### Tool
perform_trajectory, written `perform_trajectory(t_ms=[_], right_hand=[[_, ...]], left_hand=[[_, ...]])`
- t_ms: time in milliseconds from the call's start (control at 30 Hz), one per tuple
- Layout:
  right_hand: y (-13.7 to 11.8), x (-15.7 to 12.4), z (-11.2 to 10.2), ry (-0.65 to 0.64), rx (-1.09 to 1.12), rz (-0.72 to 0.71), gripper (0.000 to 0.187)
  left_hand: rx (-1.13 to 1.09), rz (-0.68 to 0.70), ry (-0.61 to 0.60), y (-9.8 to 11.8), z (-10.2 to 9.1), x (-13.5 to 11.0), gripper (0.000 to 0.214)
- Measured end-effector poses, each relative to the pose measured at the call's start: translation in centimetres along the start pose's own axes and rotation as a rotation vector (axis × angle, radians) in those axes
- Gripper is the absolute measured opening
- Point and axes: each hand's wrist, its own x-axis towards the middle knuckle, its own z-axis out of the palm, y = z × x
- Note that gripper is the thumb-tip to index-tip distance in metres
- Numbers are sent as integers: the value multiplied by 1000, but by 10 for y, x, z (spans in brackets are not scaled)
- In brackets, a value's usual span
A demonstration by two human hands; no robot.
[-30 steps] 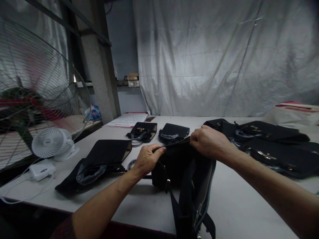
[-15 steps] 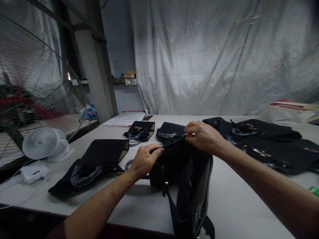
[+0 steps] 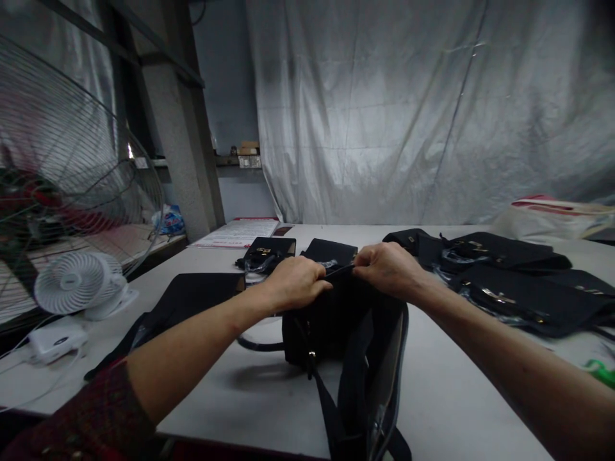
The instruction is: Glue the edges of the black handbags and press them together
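Note:
Both hands pinch the upper edge of a black handbag held upright over the white table's front part. My left hand grips that edge with thumb and curled fingers. A short way to the right, my right hand pinches the same edge. The bag's side hangs open toward me, showing a light inner face and a dark strap with a small metal fitting. Behind my hands lie two more black bags, one with a gold clasp. My left forearm partly hides another black bag.
Several black handbags lie at the right of the table. A small white fan and a white box with cables stand at the left. A large caged fan is beyond them. Printed sheets lie at the back.
My left hand has slid right along the bag's edge, closer to my right hand. My left forearm now covers more of the bag at the left. My right hand keeps its pinch.

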Motion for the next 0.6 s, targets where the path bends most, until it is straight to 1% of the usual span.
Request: perform_trajectory(t_ms=[67,167,267,367,467,533,600], right_hand=[[2,-2,0,-3,8,4,11],[2,-5,-1,8,14,4,10],[1,-6,-2,20,13,-9,12],[0,-6,-3,19,24,-32,12],[-1,-6,-1,23,48,-56,11],[1,-6,-1,25,80,-76,11],[6,-6,-3,16,126,-120,9]], left_hand=[[57,25,-33,2,0,2,27],[62,17,-93,2,-3,6,26],[71,27,-127,4,-7,15,24],[42,85,-95,9,-3,28,19],[83,123,-28,15,5,38,23],[111,121,-5,19,10,40,28],[102,98,-3,22,11,40,28]])
